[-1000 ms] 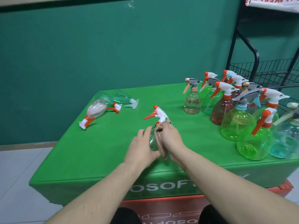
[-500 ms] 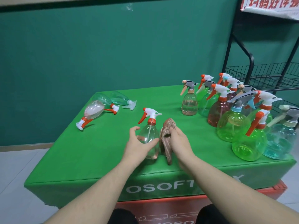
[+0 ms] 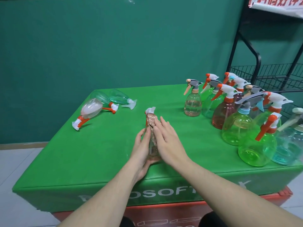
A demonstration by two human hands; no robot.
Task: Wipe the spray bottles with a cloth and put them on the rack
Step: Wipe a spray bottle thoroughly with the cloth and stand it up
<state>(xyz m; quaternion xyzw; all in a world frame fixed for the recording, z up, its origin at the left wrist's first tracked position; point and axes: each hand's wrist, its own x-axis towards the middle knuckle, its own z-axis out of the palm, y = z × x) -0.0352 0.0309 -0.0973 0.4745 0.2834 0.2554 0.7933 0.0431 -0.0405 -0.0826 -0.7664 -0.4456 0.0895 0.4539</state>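
One head-worn wide-angle camera looks forward and down from close above the near edge of the green-covered counter [image 3: 91, 154], both forearms reaching in from the bottom, the teal wall straight ahead and the black wire rack [image 3: 268, 76] at the far right.

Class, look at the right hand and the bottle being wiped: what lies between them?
In the head view, the brown cloth lies between the right hand and the bottle, which the left hand holds.
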